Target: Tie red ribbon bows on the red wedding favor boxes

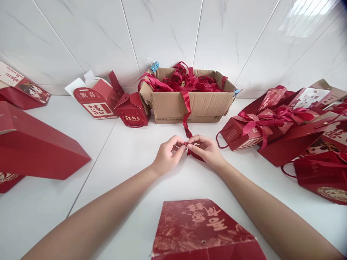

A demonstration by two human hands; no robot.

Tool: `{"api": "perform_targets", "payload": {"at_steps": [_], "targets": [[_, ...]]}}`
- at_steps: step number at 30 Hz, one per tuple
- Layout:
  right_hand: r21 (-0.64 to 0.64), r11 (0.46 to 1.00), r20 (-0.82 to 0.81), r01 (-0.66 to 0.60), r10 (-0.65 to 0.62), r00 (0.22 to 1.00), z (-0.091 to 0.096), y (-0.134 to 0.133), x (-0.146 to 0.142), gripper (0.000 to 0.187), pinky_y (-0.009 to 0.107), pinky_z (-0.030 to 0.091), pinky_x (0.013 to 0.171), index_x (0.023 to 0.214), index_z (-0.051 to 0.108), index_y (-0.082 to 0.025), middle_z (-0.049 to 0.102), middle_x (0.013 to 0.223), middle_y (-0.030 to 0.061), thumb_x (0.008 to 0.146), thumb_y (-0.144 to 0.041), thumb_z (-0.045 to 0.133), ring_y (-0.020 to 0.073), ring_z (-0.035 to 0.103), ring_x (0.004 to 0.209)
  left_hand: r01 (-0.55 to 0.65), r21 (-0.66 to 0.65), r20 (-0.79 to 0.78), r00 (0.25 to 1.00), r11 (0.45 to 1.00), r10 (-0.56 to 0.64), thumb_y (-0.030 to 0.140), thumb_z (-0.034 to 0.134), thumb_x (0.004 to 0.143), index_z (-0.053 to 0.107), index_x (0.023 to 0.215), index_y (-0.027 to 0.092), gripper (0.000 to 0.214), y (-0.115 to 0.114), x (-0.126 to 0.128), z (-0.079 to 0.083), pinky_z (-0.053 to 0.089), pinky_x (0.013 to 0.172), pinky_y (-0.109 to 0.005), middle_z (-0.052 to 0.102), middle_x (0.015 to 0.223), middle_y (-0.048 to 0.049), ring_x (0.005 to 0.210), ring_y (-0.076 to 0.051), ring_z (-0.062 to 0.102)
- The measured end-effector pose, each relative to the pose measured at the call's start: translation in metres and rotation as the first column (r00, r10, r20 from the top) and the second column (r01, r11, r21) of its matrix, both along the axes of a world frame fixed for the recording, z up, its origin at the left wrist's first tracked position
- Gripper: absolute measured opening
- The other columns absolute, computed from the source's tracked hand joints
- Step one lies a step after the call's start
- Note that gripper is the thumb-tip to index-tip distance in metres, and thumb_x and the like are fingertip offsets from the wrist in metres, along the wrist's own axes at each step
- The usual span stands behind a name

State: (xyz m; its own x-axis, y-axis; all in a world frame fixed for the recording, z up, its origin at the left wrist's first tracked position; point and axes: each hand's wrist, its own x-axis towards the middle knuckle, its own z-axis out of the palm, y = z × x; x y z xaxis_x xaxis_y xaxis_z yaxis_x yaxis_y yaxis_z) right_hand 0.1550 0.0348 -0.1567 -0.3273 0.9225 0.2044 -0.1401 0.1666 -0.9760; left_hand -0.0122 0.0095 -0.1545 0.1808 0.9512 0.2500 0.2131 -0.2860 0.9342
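Close together over the white surface, my left hand (169, 153) and my right hand (205, 148) pinch a dark red ribbon (186, 115) between thumbs and fingertips. At the pinch the ribbon is bunched small, and I cannot tell whether it is knotted. One length of it runs up over the front wall of the cardboard box (168, 106), which is heaped with more red ribbon (187, 77). A loose end hangs below my right hand. Nearest me lies a red gift box (200, 231) with light lettering, partly cut off by the frame's lower edge.
Two smaller red gift boxes (98, 101) (132, 110) stand left of the cardboard box. Large red boxes (40, 144) fill the far left. Several red boxes, some with bows (256, 124), crowd the right. Blue binder clips (154, 66) grip the carton's edges. A tiled wall (162, 32) rises behind.
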Motion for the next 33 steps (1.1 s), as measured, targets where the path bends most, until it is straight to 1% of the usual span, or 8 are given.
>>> {"api": "perform_targets", "payload": {"at_steps": [4,8,12,18,21,26,30,33], "targets": [[0.063,0.997,0.058,0.053,-0.056,0.997,-0.0002,0.0003,0.0016,0.016,0.031,0.051,0.066,0.076,0.072,-0.022,0.068,0.079,0.0032,0.073,-0.037,0.075,0.0159,0.062,0.073,0.023,0.001,0.026,0.999,1.0,-0.023,0.028,0.053,0.087,0.047,0.089,0.02,0.01,-0.0016,0.0003,0.0009,0.047,0.071,-0.028,0.058,0.078,-0.0006,0.074,-0.014,0.058],[0.127,0.99,0.102,0.06,-0.074,0.992,0.0006,-0.0008,0.0021,0.012,0.033,0.051,0.069,0.077,0.073,-0.023,0.07,0.08,0.0035,0.076,-0.035,0.072,0.0168,0.063,0.074,0.043,0.014,0.053,0.998,0.999,-0.044,0.024,0.052,0.087,0.036,0.092,0.023,0.017,-0.0034,0.0015,0.0016,0.043,0.066,-0.026,0.055,0.071,0.004,0.065,-0.012,0.052],[0.277,0.958,0.184,0.07,-0.125,0.975,0.0011,-0.0033,0.0007,0.01,0.031,0.051,0.066,0.078,0.069,-0.022,0.067,0.08,0.004,0.082,-0.031,0.066,0.0164,0.062,0.074,0.019,0.028,0.052,0.998,0.999,-0.021,0.024,0.052,0.087,0.034,0.094,0.024,0.019,-0.0042,0.0023,0.0008,0.043,0.068,-0.026,0.056,0.073,0.0035,0.066,-0.012,0.052],[0.323,0.946,0.251,0.019,-0.105,0.962,-0.0027,-0.0034,0.0004,0.009,0.029,0.052,0.062,0.08,0.062,-0.021,0.062,0.08,0.0031,0.085,-0.028,0.06,0.0139,0.06,0.069,0.004,0.079,-0.015,1.0,0.997,-0.003,0.023,0.052,0.086,0.033,0.099,0.024,0.023,-0.0054,0.0033,0.0,0.044,0.068,-0.026,0.058,0.076,0.0033,0.066,-0.012,0.055],[0.329,0.944,0.238,0.017,-0.1,0.966,-0.0041,-0.0026,0.0006,0.005,0.028,0.053,0.06,0.079,0.059,-0.021,0.061,0.08,0.0027,0.082,-0.025,0.061,0.0127,0.059,0.066,-0.007,0.087,-0.055,0.998,0.996,0.012,0.023,0.051,0.086,0.035,0.102,0.024,0.023,-0.0063,0.0036,-0.0001,0.045,0.068,-0.026,0.062,0.079,0.0015,0.067,-0.012,0.058],[0.402,0.914,0.233,0.06,-0.166,0.958,-0.0043,-0.0027,-0.0005,0.004,0.027,0.053,0.056,0.076,0.057,-0.021,0.059,0.076,0.0015,0.079,-0.021,0.06,0.0117,0.057,0.061,-0.08,0.097,-0.094,0.992,0.992,0.089,0.025,0.054,0.086,0.042,0.103,0.024,0.021,-0.007,0.0035,0.0,0.047,0.07,-0.027,0.069,0.084,-0.0012,0.072,-0.015,0.063],[0.439,0.893,0.227,0.095,-0.213,0.95,-0.005,-0.0024,-0.0006,0.005,0.026,0.053,0.054,0.074,0.057,-0.022,0.058,0.074,0.001,0.079,-0.022,0.059,0.0116,0.057,0.06,-0.111,0.136,-0.159,0.978,0.984,0.133,0.028,0.057,0.085,0.057,0.094,0.021,0.011,-0.0053,0.0034,0.0015,0.049,0.073,-0.028,0.071,0.087,-0.0041,0.08,-0.017,0.066],[0.449,0.887,0.231,0.108,-0.232,0.945,-0.0061,-0.0024,-0.0005,0.006,0.026,0.053,0.053,0.074,0.056,-0.022,0.058,0.074,0.001,0.079,-0.022,0.059,0.0123,0.058,0.062,-0.11,0.164,-0.215,0.966,0.98,0.145,0.029,0.055,0.086,0.065,0.086,0.02,0.014,-0.0047,0.0034,0.0024,0.049,0.068,-0.029,0.072,0.086,-0.0057,0.076,-0.018,0.065]]}}
